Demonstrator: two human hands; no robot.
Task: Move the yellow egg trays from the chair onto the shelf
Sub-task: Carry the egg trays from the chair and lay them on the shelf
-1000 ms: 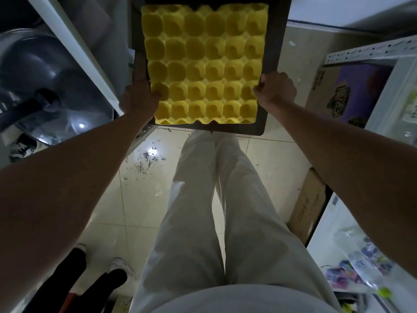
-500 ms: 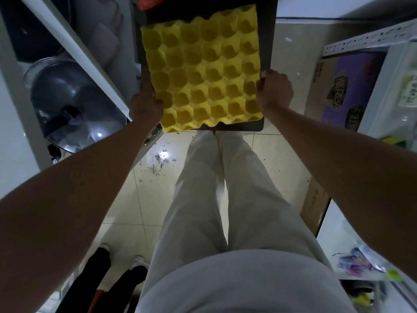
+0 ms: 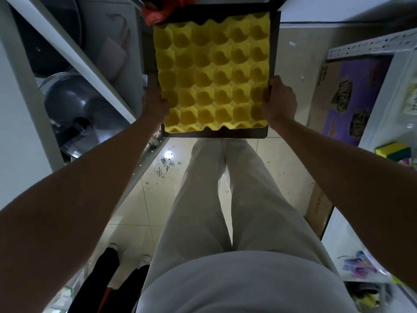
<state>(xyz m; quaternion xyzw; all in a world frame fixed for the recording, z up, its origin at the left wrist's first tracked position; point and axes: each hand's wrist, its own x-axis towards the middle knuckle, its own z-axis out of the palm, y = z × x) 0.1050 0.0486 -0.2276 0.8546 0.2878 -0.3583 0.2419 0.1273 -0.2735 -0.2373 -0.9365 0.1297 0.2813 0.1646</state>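
Yellow pulp egg trays sit on the dark seat of the chair, cups up, straight ahead of us and at arm's reach. We cannot tell how many are nested; only the top sheet shows.

The stack looks near square, its far edge running away from us toward a red scrap at the back of the seat.

We have both hands on it. Our left hand closes on the near left edge, thumb hooked over the rim. Our right hand closes on the right edge at about the same depth, fingers wrapped round the side. Both grips sit on the half nearest us, so most of the trays lie beyond the hands, cantilevered forward. Neither hand is nearer than the other; the hold is symmetric across the stack.

Whether the near edge is clear of the seat or resting on it, we cannot tell.

Shelf units flank us: one to the left with a metal pot on it, one to the right over a purple box. Judgement: the lift must come up and back toward us before turning to either side, keeping the far half from sagging.
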